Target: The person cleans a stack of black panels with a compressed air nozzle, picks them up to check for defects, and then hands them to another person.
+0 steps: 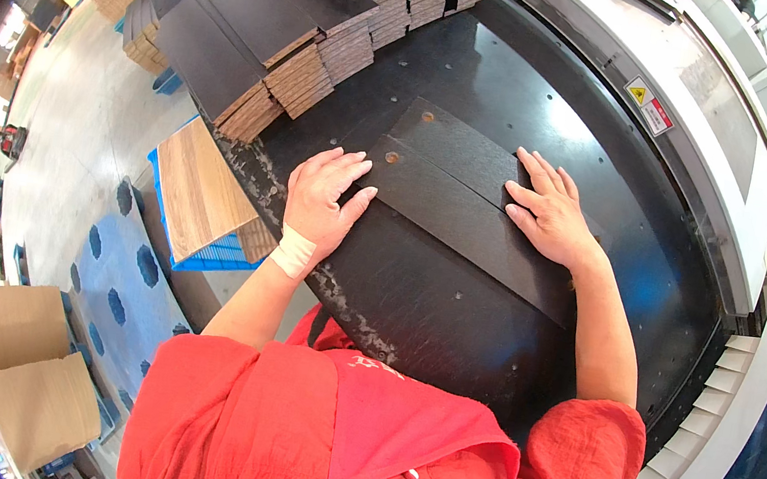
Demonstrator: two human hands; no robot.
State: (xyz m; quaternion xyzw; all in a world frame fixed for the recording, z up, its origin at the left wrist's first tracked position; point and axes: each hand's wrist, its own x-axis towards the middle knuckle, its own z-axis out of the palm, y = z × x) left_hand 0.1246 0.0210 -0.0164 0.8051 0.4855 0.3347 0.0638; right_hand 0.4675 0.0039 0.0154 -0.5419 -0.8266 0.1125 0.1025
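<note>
Two dark, wood-grain boards lie side by side on a black machine table (pixel 415 326). The nearer board (pixel 460 225) and the farther board (pixel 457 143) each have a round hole near the left end. At the left end of the nearer board, my left hand (pixel 325 190) rests with thumb and fingers spread against its edge. A pale patch covers that wrist. My right hand (pixel 544 208) lies over the right part of both boards, its fingertips on their dark faces. The right ends are partly hidden by this hand and forearm.
Stacks of dark boards with brown cut edges (pixel 303 79) stand at the table's far left. A white machine housing (pixel 711 88) with a warning label borders the far right. Left of the table are wood-grain panels (pixel 201 194) on a blue crate (pixel 221 256) and cardboard boxes (pixel 43 404).
</note>
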